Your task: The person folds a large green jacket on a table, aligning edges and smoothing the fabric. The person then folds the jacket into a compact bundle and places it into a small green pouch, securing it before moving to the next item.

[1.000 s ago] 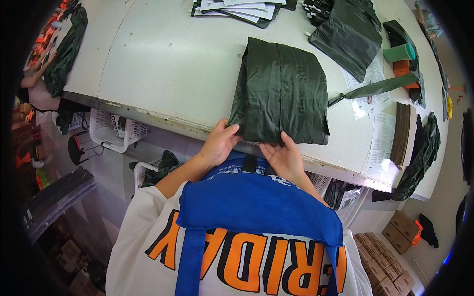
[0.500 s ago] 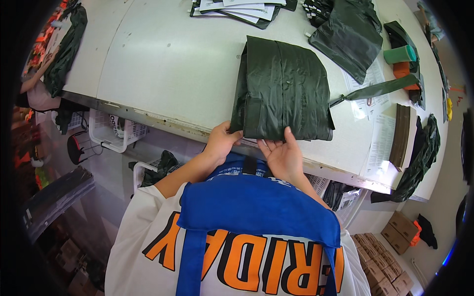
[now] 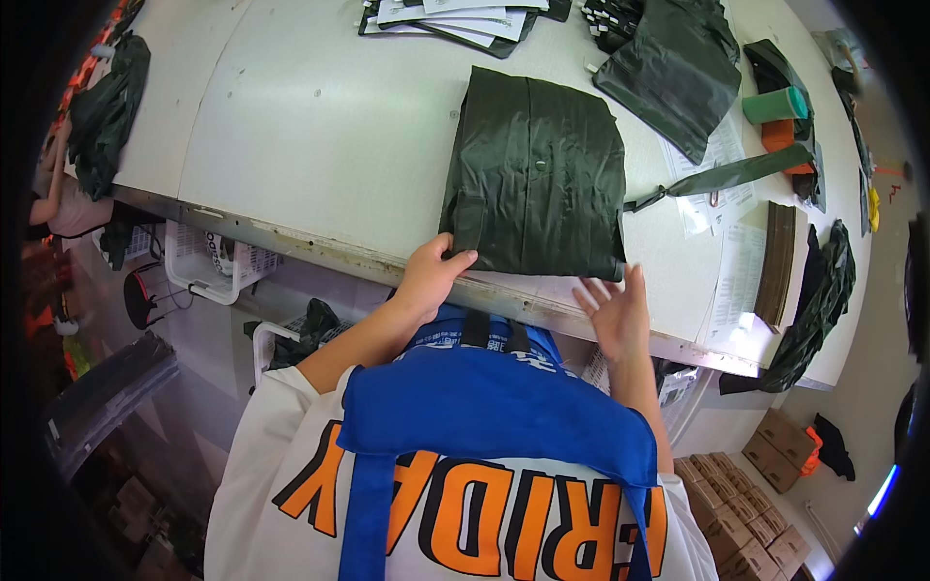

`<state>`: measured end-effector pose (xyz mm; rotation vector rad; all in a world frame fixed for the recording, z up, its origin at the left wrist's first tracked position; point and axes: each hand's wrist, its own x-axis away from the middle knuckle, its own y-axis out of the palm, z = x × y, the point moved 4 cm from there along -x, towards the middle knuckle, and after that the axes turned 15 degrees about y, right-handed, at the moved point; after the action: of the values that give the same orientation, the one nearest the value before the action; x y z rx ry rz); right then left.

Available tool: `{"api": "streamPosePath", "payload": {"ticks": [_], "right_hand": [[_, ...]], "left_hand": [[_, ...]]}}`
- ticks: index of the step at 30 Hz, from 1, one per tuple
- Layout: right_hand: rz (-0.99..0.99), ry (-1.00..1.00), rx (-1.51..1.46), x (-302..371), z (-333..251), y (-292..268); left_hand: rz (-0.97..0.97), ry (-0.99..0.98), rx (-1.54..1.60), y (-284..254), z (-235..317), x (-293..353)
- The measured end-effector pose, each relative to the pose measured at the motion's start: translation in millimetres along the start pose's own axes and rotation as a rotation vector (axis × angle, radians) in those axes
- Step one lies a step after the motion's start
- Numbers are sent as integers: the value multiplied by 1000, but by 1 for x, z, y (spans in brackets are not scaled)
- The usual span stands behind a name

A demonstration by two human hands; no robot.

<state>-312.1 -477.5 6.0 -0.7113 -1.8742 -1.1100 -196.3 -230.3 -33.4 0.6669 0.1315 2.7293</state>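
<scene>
Close against our body: one blue apron. Next, at the front edge of the table: our left hand, thumb and fingers clamped on the near-left corner of a folded dark green garment, some fingertips hidden; our right hand, fingers apart, by the near-right corner, contact not clear to us. Garment: on the table before us, long axis running away from us, placket pointing likewise; its underside we cannot see. Farther right: one green roll. Farthest: one pile of papers, cut off by the upper border.
</scene>
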Motion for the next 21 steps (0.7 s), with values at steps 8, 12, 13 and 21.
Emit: {"api": "streamPosePath", "payload": {"ticks": [8, 12, 13, 21], "right_hand": [[-82, -305, 215, -39, -14, 13], [-30, -169, 128, -48, -15, 9], [-29, -112, 186, -45, -18, 11], [84, -135, 507, -44, -37, 35]], "left_hand": [[19, -34, 400, 7, -6, 1], [174, 63, 234, 3, -7, 4], [201, 89, 194, 6, 7, 5], [40, -31, 49, -10, 40, -8]]}}
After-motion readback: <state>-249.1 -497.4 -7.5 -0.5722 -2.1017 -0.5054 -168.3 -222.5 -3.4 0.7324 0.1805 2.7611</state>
